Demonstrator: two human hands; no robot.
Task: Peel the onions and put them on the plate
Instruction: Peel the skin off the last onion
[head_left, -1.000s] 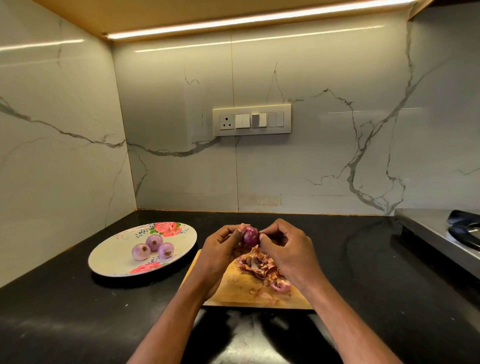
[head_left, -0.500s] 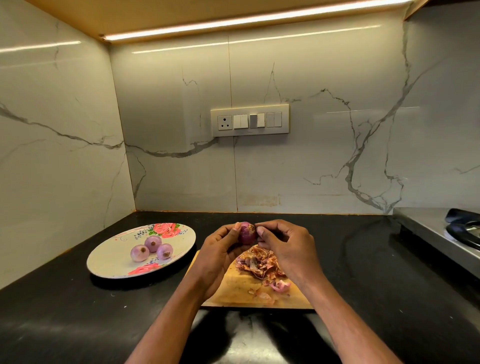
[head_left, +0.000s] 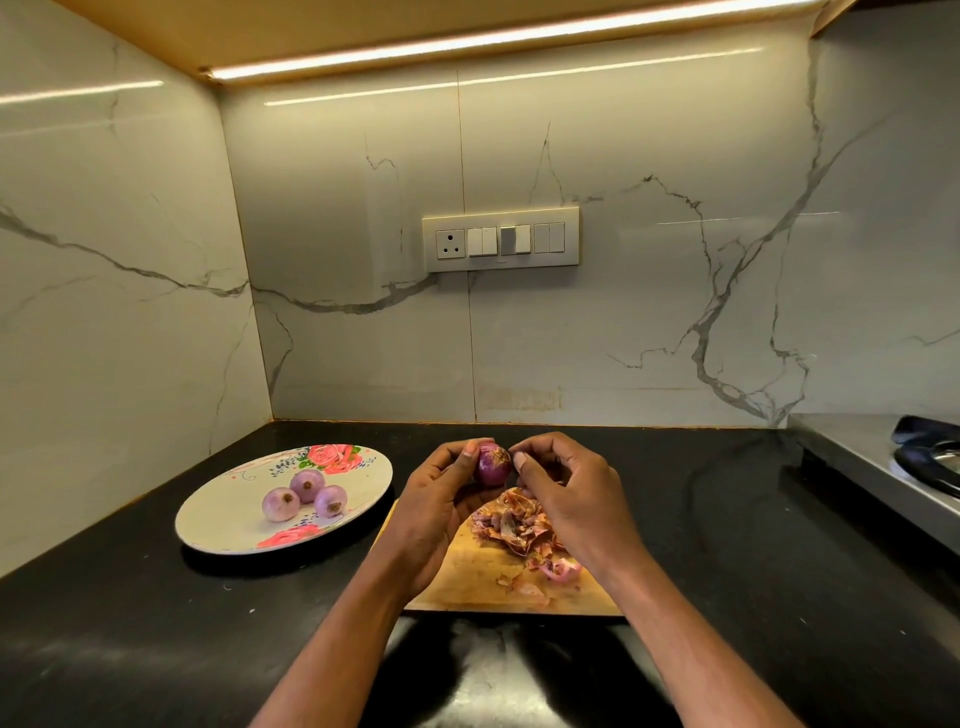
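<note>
A small purple onion (head_left: 492, 465) is held up above the wooden cutting board (head_left: 467, 577). My left hand (head_left: 441, 509) grips it from the left, thumb on its top. My right hand (head_left: 566, 493) pinches at its right side with thumb and fingertips. A heap of dry onion skins (head_left: 519, 530) lies on the board under my hands. To the left, a floral plate (head_left: 234, 519) carries three peeled onions (head_left: 306, 499) close together.
The black countertop (head_left: 156, 623) runs into a marble-walled corner. A steel stove edge with a dark burner (head_left: 924, 457) sits at the far right. A switch panel (head_left: 501, 239) is on the back wall.
Both hands have lifted the onion slightly and turned it, so its rooty end now faces up. The right thumb has shifted on the onion's side.
</note>
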